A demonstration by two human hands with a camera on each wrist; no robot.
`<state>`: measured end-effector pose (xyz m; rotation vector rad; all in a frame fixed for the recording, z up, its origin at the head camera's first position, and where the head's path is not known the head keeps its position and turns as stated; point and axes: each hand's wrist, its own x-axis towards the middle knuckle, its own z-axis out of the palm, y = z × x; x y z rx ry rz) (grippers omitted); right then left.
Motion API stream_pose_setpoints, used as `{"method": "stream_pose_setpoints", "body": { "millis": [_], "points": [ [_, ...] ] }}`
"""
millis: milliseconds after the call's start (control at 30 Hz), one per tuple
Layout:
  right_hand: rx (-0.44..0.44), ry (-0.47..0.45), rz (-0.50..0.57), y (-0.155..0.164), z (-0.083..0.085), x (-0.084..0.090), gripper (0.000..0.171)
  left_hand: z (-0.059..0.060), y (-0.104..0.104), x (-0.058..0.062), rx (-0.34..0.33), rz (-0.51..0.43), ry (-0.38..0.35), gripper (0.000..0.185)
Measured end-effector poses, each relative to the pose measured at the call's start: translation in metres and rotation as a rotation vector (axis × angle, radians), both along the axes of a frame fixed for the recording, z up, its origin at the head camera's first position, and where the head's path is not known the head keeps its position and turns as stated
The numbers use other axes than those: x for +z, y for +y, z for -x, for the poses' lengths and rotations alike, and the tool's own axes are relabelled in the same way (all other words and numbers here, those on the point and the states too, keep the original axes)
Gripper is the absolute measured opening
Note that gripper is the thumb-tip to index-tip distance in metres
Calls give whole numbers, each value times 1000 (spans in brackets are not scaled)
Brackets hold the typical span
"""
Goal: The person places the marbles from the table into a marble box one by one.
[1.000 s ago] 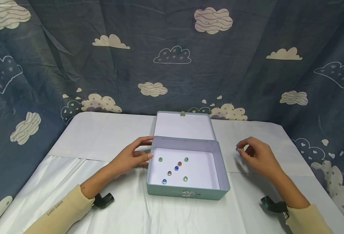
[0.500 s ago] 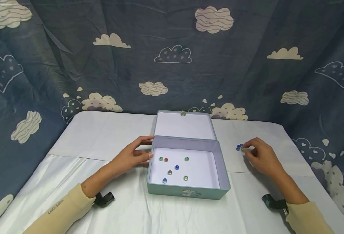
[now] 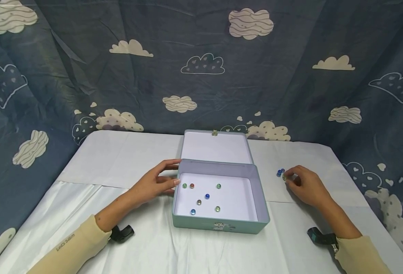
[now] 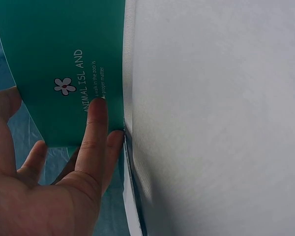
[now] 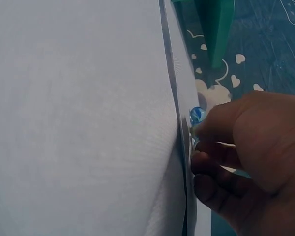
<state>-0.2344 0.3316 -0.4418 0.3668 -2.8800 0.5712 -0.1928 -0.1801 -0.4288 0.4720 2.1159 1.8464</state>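
A green tin box (image 3: 239,227) with a pale lilac inside stands in the middle of the table. My left hand (image 3: 151,184) reaches to its left wall, fingers extended and fingertips against the side; in the left wrist view that wall carries white lettering and a flower. Several glass marbles lie spread over the box floor, among them a red marble (image 3: 192,186) and a dark blue marble (image 3: 207,196). Right of the box, my right hand (image 3: 304,185) pinches a yellowish-green marble (image 3: 284,177) between thumb and forefinger, low at the cloth. Two blue marbles (image 3: 279,173) sit just beyond those fingertips.
The box's hinged lid (image 3: 216,147) lies folded back behind it, a small clasp (image 3: 215,133) on its far edge. A white cloth (image 3: 133,236) covers the table. Behind rises a dark blue curtain (image 3: 201,30) printed with clouds.
My right hand has shifted slightly right and down, leaving the blue marbles beside its fingertips. Inside the box the red marble rolled left toward a green one, which also moved left. My left hand stayed.
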Motion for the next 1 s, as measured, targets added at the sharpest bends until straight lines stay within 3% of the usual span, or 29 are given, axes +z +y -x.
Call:
{"method": "stream_pose_setpoints", "body": {
  "millis": [600,1000],
  "points": [
    [-15,-25,-29,0,1,-5,18,1,-1,-1,-19,-6,11,67],
    [79,-13,62,-23,-11,16,22,1,-1,-1,-11,-4,5,66]
  ]
}}
